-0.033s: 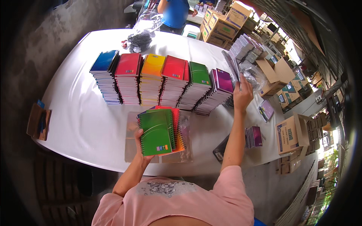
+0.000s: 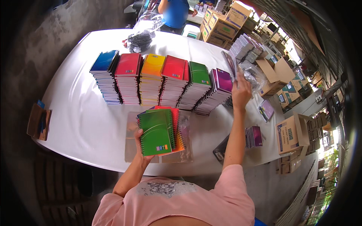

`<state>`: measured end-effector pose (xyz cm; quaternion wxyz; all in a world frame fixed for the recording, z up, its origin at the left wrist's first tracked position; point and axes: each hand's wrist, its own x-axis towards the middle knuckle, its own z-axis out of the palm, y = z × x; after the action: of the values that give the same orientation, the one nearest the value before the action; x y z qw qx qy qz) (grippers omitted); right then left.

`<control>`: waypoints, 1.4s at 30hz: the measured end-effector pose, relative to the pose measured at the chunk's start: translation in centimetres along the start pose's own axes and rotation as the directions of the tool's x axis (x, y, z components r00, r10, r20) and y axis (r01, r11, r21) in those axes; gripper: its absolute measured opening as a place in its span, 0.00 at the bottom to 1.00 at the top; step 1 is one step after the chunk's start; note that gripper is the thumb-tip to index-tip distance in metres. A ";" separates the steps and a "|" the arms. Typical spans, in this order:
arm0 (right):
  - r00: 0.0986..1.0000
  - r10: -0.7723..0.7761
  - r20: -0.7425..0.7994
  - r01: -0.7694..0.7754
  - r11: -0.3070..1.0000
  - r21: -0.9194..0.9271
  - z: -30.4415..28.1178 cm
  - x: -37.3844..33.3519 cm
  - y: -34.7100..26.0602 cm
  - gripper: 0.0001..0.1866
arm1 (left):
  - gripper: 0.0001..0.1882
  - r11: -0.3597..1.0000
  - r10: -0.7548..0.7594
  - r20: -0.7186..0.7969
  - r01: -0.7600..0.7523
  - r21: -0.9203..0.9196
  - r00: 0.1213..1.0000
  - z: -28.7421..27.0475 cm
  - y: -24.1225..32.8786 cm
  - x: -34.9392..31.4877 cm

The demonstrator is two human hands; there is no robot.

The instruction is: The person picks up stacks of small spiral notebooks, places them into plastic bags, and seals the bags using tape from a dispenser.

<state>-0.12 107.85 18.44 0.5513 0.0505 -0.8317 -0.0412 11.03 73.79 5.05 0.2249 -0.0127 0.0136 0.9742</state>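
Observation:
My left hand (image 2: 138,141) grips a fanned bundle of spiral notebooks by its left edge. A green notebook (image 2: 154,132) lies on top, with red, orange and blue covers peeking out behind it. The bundle is above a clear plastic sheet (image 2: 132,156) near the table's front. Farther right, my right hand (image 2: 242,92) reaches out, its slightly blurred fingers closed at the near edge of a greyish spiral notebook (image 2: 229,63). That notebook is tilted, just right of a stack of purple notebooks (image 2: 224,80); its cover is hard to make out.
Tall stacks of blue (image 2: 105,60), red, yellow and green notebooks form a row across the white table (image 2: 75,124). Small purple notebooks (image 2: 253,136) lie under my right forearm's side. An open carton (image 2: 277,73) stands at right. A person in blue (image 2: 175,13) is beyond the table.
My right hand has shifted slightly left and nearer, and the greyish notebook's angle differs a little. My left hand and its bundle stay in place.

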 end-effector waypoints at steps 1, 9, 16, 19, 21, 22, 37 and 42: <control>0.985 0.025 0.171 -0.031 0.999 0.033 0.5 -0.1 -0.1 0.18 | 0.29 1.000 0.002 0.025 -0.001 -0.016 1.000 -0.1 0.0 -0.1; 0.732 -0.082 0.676 -0.226 0.907 0.355 0.3 -0.1 0.6 0.15 | 0.29 0.999 -0.026 0.001 0.026 -0.041 1.000 -0.3 -0.6 -1.1; 0.774 0.495 0.395 -0.375 -0.145 0.916 -2.8 -0.5 0.0 0.17 | 0.31 0.995 -0.102 0.009 0.102 -0.015 0.995 1.0 -0.4 -1.9; 0.904 0.226 0.362 -0.276 -0.339 0.900 -5.0 -1.6 -5.5 0.17 | 0.34 0.983 -0.154 0.018 0.155 -0.101 0.988 0.3 -0.7 -2.0; 0.906 -0.066 0.418 -0.410 -0.387 0.826 -5.5 -4.1 -9.7 0.09 | 0.35 0.977 -0.184 0.063 0.189 -0.099 0.981 0.5 -1.0 -2.4; 0.841 -0.311 0.442 -0.487 -0.081 0.870 -7.0 -4.8 -11.6 0.11 | 0.37 0.973 -0.203 0.112 0.213 -0.093 0.973 0.6 -1.0 -2.7; 0.947 -0.239 0.214 -0.125 0.341 0.932 -9.1 -14.1 -17.7 0.32 | 0.41 -0.167 -0.010 -0.204 0.199 0.966 0.979 3.9 4.1 -4.3; 0.836 -0.164 0.524 -0.544 -0.112 0.832 -6.7 -16.7 -19.3 0.35 | 0.49 -0.354 0.233 0.026 0.060 0.933 0.972 3.1 5.5 -2.2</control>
<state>13.27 90.78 3.41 0.1098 0.2967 -0.6876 0.6536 10.49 67.98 8.37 0.0601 0.0909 0.8268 0.5518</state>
